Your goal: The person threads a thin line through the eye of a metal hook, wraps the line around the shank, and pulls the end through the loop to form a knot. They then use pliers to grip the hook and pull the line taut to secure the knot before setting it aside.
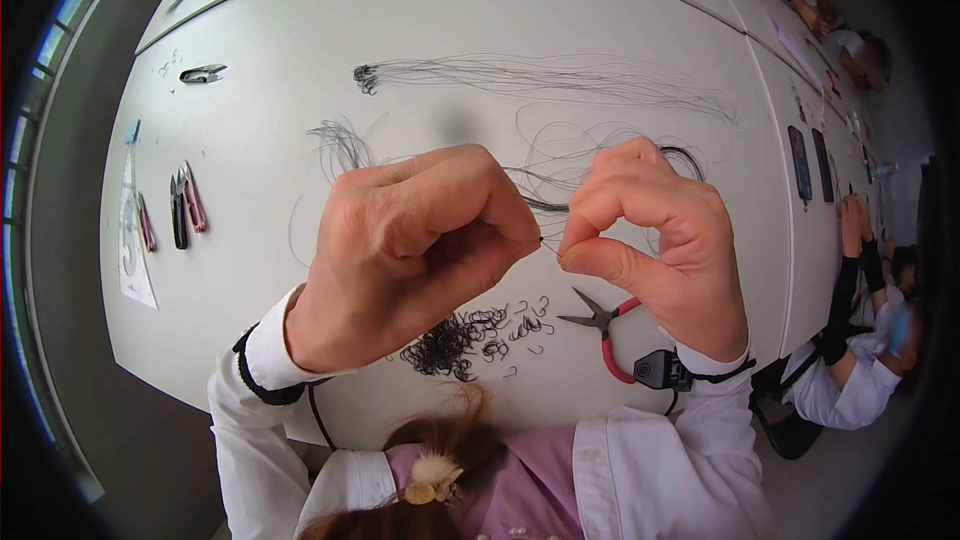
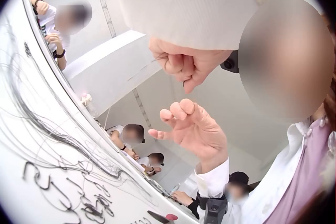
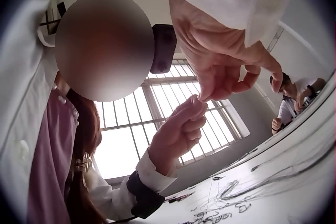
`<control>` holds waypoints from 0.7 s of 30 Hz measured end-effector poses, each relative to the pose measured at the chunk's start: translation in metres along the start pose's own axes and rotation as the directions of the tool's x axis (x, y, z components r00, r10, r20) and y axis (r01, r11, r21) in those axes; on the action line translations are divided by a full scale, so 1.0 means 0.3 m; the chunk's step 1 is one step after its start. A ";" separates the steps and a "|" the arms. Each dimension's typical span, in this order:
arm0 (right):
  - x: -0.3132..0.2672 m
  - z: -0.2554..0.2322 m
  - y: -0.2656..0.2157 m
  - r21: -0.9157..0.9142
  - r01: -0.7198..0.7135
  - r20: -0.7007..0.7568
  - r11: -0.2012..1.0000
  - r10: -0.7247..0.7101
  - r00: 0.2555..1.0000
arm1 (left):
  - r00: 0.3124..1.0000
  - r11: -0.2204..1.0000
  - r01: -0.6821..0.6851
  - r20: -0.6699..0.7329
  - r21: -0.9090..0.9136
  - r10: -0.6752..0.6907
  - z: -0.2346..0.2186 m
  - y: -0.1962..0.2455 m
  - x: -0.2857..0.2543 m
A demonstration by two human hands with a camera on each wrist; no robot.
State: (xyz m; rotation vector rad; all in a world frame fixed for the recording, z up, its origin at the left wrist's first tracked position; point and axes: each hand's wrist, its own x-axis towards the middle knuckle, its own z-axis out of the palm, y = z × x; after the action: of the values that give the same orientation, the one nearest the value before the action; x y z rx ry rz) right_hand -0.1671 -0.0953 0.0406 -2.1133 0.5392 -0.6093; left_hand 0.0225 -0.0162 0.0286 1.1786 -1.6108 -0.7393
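Observation:
In the head view the left hand (image 1: 420, 240) curls in, thumb and forefinger pinching a small dark piece (image 1: 542, 239), mostly hidden. A thin line (image 1: 551, 247) runs from it to the right hand (image 1: 660, 240), whose thumb and forefinger tips pinch it. Both hands are above the table, fingertips close together. Below them lies a pile of black hooks (image 1: 440, 348). Behind the hands are loose dark lines (image 1: 545, 205). The left wrist view shows the left hand (image 2: 191, 66) above the right hand (image 2: 197, 132); in the right wrist view the right hand (image 3: 218, 66) is above the left (image 3: 178, 134).
Red-handled pliers (image 1: 605, 320) lie near the right wrist. A bundle of lines with hooks (image 1: 367, 78) stretches across the back. At left are small snips (image 1: 203, 73), black snips (image 1: 179, 215), pink snips (image 1: 193, 205) and a clear ruler (image 1: 133, 240). People sit at right.

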 end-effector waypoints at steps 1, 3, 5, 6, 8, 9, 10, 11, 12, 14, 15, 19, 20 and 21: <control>-0.008 -0.012 0.000 0.005 -0.010 0.003 1.000 0.010 1.000 | 1.000 1.000 0.001 -0.011 -0.016 -0.001 0.001 -0.004 -0.001; -0.041 -0.044 0.007 -0.134 -0.033 0.063 0.990 0.042 0.997 | 0.997 0.997 0.053 -0.046 -0.055 -0.056 0.005 -0.006 -0.007; -0.100 -0.059 0.016 -0.193 -0.109 0.015 0.975 0.114 0.993 | 0.994 0.990 0.095 -0.046 -0.103 -0.100 -0.007 -0.013 -0.010; -0.130 -0.069 0.018 -0.257 -0.166 -0.034 0.952 0.163 0.986 | 0.994 0.989 0.088 -0.051 -0.122 -0.095 -0.009 -0.018 -0.010; -0.201 -0.079 0.007 -0.403 -0.197 0.012 0.894 0.220 0.975 | 0.995 0.992 0.083 -0.039 -0.097 -0.087 -0.002 -0.020 -0.010; -0.237 -0.065 0.001 -0.520 -0.205 0.025 0.829 0.255 0.967 | 0.997 0.996 0.065 -0.040 -0.065 -0.068 0.002 -0.021 -0.008; -0.274 -0.051 -0.003 -0.630 -0.204 0.035 0.749 0.290 0.956 | 0.997 0.996 0.064 -0.030 -0.069 -0.067 0.007 -0.024 -0.009; -0.310 -0.038 -0.002 -0.626 -0.220 0.116 0.748 0.368 0.922 | 0.995 0.993 0.084 -0.036 -0.084 -0.088 0.012 -0.025 -0.011; -0.342 -0.013 0.000 -0.625 -0.228 0.108 0.747 0.372 0.922 | 0.993 0.990 0.103 -0.044 -0.097 -0.108 0.016 -0.025 -0.011; -0.391 0.040 0.010 -0.739 -0.185 0.072 0.648 0.348 0.935 | 0.989 0.980 0.132 -0.049 -0.150 -0.140 0.024 -0.021 -0.012; -0.405 0.052 0.016 -0.761 -0.166 0.093 0.628 0.358 0.929 | 0.983 0.966 0.161 -0.060 -0.202 -0.176 0.026 -0.019 -0.013; -0.429 0.085 0.034 -0.762 -0.187 0.050 0.620 0.344 0.938 | 0.981 0.963 0.177 -0.044 -0.203 -0.190 0.031 -0.010 -0.020; -0.428 0.091 0.043 -0.774 -0.156 0.025 0.614 0.277 0.961 | 0.978 0.956 0.193 -0.038 -0.220 -0.207 0.032 -0.004 -0.021; -0.426 0.093 0.054 -0.787 -0.124 0.004 0.605 0.207 0.978 | 0.974 0.948 0.211 -0.034 -0.238 -0.225 0.034 0.001 -0.018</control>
State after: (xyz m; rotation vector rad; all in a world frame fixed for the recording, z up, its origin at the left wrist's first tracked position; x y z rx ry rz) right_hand -0.2539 -0.0140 -0.0165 -2.8467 1.0900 -0.1364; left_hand 0.0132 -0.0118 0.0235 1.2054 -1.3155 -0.9965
